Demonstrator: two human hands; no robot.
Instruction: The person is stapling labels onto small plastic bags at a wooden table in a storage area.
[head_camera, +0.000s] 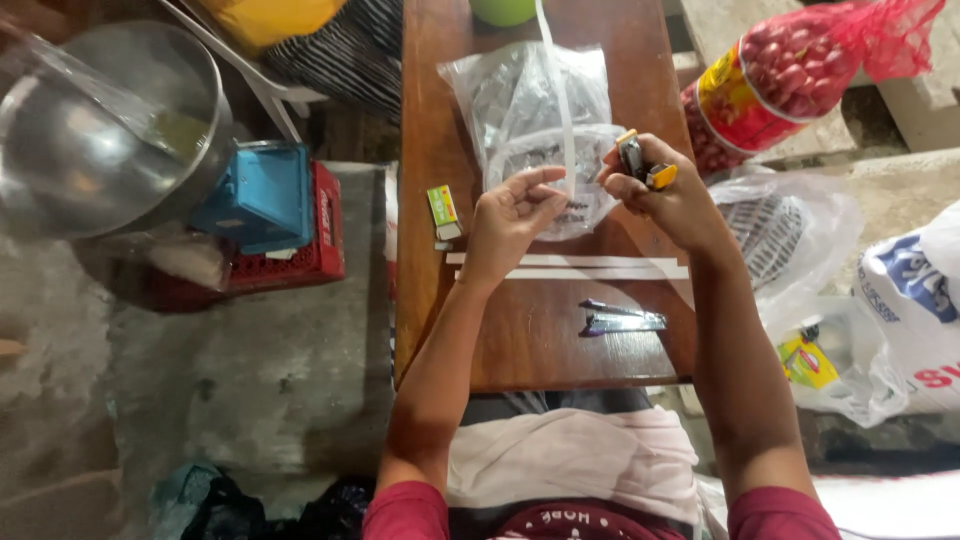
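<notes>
My left hand (510, 215) pinches the lower end of a thin white strip (561, 110) that rises over a clear plastic bag (540, 110) of small items on the wooden bench (530, 330). Just to the right, my right hand (665, 195) is closed on a small black and yellow stapler (640, 160) near the strip. Two more white strips (570, 266) lie flat on the bench below my hands. Closer to me lies a purple and silver tool (615, 319). A small green and yellow box (443, 211) sits at the bench's left edge.
A large metal bowl (95, 130) stands at the left above a blue box (262, 195) and a red crate (300, 255). A red mesh sack (790, 70) and white plastic bags (880, 310) crowd the right. A green object (502, 10) sits at the bench's far end.
</notes>
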